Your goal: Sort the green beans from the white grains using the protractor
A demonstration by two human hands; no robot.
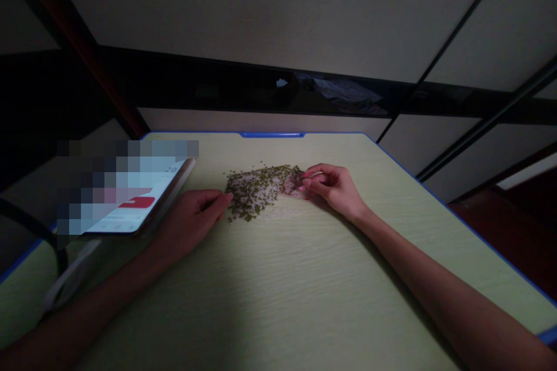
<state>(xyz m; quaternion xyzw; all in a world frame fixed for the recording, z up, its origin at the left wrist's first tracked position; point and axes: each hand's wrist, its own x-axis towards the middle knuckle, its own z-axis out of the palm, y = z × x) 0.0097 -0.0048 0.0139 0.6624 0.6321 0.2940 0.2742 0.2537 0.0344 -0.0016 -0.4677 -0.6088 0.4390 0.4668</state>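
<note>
A low heap of small green and pale grains (256,191), much like mung beans mixed with rice, lies in the middle of the table. My left hand (202,208) rests at the heap's left edge, its fingers curled and the thumb against the forefinger; anything between them is hidden. On the other side, my right hand (333,185) is closed in a pinch at the heap's right end. Just under its fingertips is a pinkish, shiny patch (292,186), perhaps thin plastic; I cannot make out what the pinch holds. A thin scatter of pale grains (285,212) lies in front.
A lit tablet or phone (130,203), partly blurred out, stands tilted at the left beside my left forearm. A pale cable or strap (72,272) runs below it. The light wooden table (282,301) has a blue edge, with a pale cabinet front (261,17) behind it.
</note>
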